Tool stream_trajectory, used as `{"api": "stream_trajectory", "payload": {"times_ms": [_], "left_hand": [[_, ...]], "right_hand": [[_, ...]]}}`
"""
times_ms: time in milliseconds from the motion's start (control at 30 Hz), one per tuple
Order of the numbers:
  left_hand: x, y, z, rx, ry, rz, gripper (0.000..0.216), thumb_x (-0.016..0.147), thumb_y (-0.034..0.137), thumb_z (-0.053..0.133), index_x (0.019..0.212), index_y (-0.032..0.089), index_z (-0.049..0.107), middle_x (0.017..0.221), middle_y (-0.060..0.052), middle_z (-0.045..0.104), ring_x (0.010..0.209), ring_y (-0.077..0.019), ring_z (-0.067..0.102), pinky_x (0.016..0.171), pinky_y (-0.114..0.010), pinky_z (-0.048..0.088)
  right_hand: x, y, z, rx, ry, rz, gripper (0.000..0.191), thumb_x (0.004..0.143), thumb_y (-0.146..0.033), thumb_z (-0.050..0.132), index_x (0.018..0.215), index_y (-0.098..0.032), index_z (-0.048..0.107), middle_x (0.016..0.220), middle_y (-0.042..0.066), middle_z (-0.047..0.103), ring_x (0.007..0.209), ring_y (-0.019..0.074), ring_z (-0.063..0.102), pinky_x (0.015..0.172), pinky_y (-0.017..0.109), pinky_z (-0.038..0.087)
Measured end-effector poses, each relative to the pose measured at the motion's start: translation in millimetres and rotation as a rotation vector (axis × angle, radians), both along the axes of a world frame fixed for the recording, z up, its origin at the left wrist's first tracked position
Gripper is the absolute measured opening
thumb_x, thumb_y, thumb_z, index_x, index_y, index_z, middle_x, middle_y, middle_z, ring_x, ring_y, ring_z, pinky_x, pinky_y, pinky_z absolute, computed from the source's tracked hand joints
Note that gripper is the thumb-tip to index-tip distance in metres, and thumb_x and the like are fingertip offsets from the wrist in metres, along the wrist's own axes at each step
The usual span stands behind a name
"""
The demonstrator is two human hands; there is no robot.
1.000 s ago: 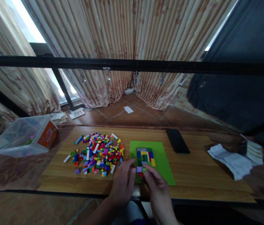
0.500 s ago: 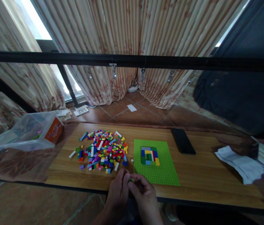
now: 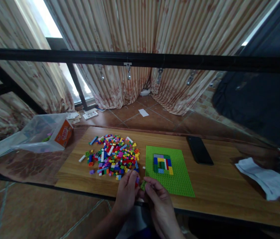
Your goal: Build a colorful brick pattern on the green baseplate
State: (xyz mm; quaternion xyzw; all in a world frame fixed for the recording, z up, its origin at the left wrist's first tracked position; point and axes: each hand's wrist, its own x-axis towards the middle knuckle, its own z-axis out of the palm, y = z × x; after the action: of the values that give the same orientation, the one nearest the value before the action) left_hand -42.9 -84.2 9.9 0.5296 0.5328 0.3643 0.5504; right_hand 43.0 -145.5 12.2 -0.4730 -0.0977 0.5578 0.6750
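Note:
Close together at the table's near edge, my left hand (image 3: 127, 191) and my right hand (image 3: 160, 198) are both closed. A small lime-green toy brick (image 3: 143, 185) is pinched in my right fingertips. Between my left thumb and fingers shows a red brick (image 3: 137, 182) with a bit of purple by it; the fingers partly hide them. Just beyond my right hand lies the green baseplate (image 3: 182, 179), bearing a square build of coloured bricks (image 3: 160, 164). Past my left hand spreads a pile of loose bricks (image 3: 117, 154).
A black phone (image 3: 199, 151) lies right of the baseplate on the wooden board (image 3: 219, 186). Crumpled white paper (image 3: 261, 176) rests at the right end. To the left stands a clear plastic box (image 3: 44, 132) with an orange label. A dark bar (image 3: 140, 59) crosses beyond the table.
My hands have drawn slightly apart, and the green brick shows more plainly in my right fingers. Red and purple now show in my left hand. The view has shifted slightly.

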Motion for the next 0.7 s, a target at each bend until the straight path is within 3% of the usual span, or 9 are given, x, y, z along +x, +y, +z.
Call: {"api": "stream_trajectory", "payload": {"times_ms": [100,167,267,367,467,533,700], "left_hand": [[-13.3,25.2,11.9,-0.077,-0.044,-0.024,0.042,0.087,0.060,0.039,0.078,0.020,0.049,0.051,0.009,0.038,0.038,-0.0077,0.034,0.038,-0.020,0.032],[-28.3,49.7,15.0,0.094,0.100,0.021,0.039,0.088,0.056,0.039,0.075,0.020,0.049,0.053,0.007,0.041,0.042,-0.0083,0.039,0.041,-0.020,0.032],[-48.6,87.2,16.3,0.391,0.477,-0.039,0.034,0.091,0.044,0.040,0.073,0.019,0.051,0.060,0.003,0.051,0.056,-0.0110,0.050,0.054,-0.021,0.035],[-57.8,111.2,15.5,0.504,0.868,-0.094,0.033,0.093,0.040,0.037,0.081,0.018,0.059,0.062,-0.001,0.059,0.058,-0.0150,0.057,0.055,-0.024,0.033],[-57.8,119.3,13.3,0.539,1.142,-0.166,0.037,0.094,0.042,0.037,0.089,0.019,0.064,0.067,-0.006,0.066,0.066,-0.0209,0.064,0.057,-0.025,0.034],[-56.3,119.9,12.0,0.533,1.233,-0.188,0.038,0.093,0.045,0.038,0.092,0.020,0.066,0.072,-0.008,0.070,0.072,-0.0240,0.067,0.059,-0.026,0.036],[-48.0,113.5,12.4,0.523,1.237,-0.132,0.040,0.092,0.047,0.041,0.108,0.021,0.066,0.081,-0.010,0.073,0.078,-0.0255,0.068,0.063,-0.027,0.040]], "right_hand": [[6.3,-0.6,2.1,-0.017,0.053,-0.012,0.035,0.060,-0.040,0.084,0.089,-0.023,0.073,0.082,0.000,0.068,0.063,0.0110,0.061,0.064,0.026,0.052],[14.9,-2.2,1.9,-0.040,0.054,-0.009,0.037,0.060,-0.041,0.084,0.091,-0.023,0.073,0.085,0.001,0.068,0.065,0.0117,0.062,0.063,0.026,0.051],[37.7,-4.1,-3.2,-0.064,-0.033,-0.029,0.039,0.064,-0.045,0.079,0.096,-0.024,0.072,0.088,0.002,0.068,0.065,0.0127,0.060,0.051,0.023,0.044],[69.6,-0.6,-12.9,-0.167,-0.372,-0.075,0.038,0.072,-0.052,0.070,0.096,-0.022,0.072,0.082,0.003,0.069,0.062,0.0140,0.058,0.045,0.022,0.037],[99.7,10.3,-20.7,-0.192,-0.865,-0.061,0.030,0.073,-0.047,0.067,0.084,-0.020,0.074,0.089,0.006,0.073,0.086,0.0221,0.065,0.072,0.032,0.049],[114.2,20.5,-22.6,-0.219,-1.056,-0.040,0.030,0.076,-0.046,0.062,0.084,-0.021,0.074,0.089,0.007,0.074,0.088,0.0250,0.066,0.078,0.036,0.048],[133.4,44.9,-23.5,-0.326,-1.289,0.103,0.027,0.077,-0.040,0.056,0.078,-0.019,0.073,0.074,0.007,0.073,0.067,0.0215,0.065,0.064,0.032,0.045]]}}
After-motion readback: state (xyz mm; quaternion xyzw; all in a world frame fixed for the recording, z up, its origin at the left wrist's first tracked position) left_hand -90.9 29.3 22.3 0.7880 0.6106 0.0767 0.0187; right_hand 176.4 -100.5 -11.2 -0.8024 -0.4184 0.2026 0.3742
